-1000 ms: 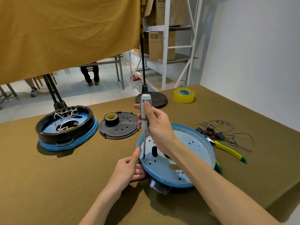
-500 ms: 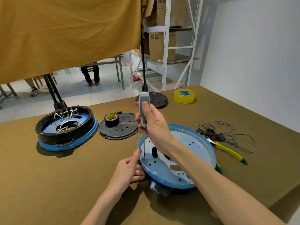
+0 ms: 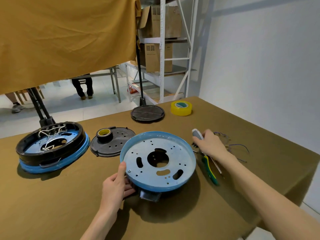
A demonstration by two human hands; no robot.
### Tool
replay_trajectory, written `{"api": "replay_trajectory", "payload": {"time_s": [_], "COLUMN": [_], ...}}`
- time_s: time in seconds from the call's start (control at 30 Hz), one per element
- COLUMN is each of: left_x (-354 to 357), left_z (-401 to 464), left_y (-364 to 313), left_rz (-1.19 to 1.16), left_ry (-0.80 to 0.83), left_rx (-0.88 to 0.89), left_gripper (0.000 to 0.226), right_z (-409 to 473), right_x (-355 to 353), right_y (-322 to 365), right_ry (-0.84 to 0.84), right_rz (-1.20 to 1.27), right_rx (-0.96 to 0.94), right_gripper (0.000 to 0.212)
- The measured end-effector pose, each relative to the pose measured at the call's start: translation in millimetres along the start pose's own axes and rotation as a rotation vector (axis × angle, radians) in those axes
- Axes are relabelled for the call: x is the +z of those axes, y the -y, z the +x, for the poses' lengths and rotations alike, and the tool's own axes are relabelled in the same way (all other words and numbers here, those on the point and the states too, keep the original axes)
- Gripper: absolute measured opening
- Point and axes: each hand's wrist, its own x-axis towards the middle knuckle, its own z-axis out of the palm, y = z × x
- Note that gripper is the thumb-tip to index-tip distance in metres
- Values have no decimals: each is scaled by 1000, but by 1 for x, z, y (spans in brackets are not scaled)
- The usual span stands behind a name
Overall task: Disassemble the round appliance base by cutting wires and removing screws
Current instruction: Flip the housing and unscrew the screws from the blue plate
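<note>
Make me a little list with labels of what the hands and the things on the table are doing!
left hand: grips the rim of the blue round base
right hand: holds the grey-handled screwdriver, low over the table, right of the base
pliers: lie under the right forearm
cut wires: behind the right hand
black tape roll: on the black perforated plate
yellow tape roll: at the far edge
</note>
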Motion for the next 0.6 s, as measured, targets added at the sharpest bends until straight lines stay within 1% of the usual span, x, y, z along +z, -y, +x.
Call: {"api": "replay_trajectory", "payload": {"time_s": [0.07, 0.23, 0.33, 0.4, 0.47, 0.53, 0.57, 0.6], "left_x": [-4, -10, -10, -10, -9, -8, -7, -6], "left_z": [0, 5, 5, 5, 6, 6, 6, 6], "left_y": [-1, 1, 2, 2, 2, 2, 2, 2], "left_rz": [-9, 11, 20, 19, 20, 25, 26, 28], "left_ry": [-33, -45, -33, -26, -19, -15, -12, -11], "left_rx": [23, 38, 54, 56, 57, 60, 64, 69], "left_gripper": [51, 47, 47, 48, 50, 52, 54, 57], "right_z": [5, 11, 13, 8, -1, -15, -26, -37], "right_x": [12, 25, 27, 25, 20, 17, 17, 19], "right_y": [-10, -5, -4, 0, 13, 37, 53, 70], "right_ry": [50, 17, 57, 9, -123, -211, -190, -125], "right_rz": [-75, -279, -302, -327, -276, -103, -29, 10], "right_rx": [26, -20, 6, 8, -80, -249, -356, -468], "right_gripper": [42, 48, 50, 46, 30, 15, 11, 10]}}
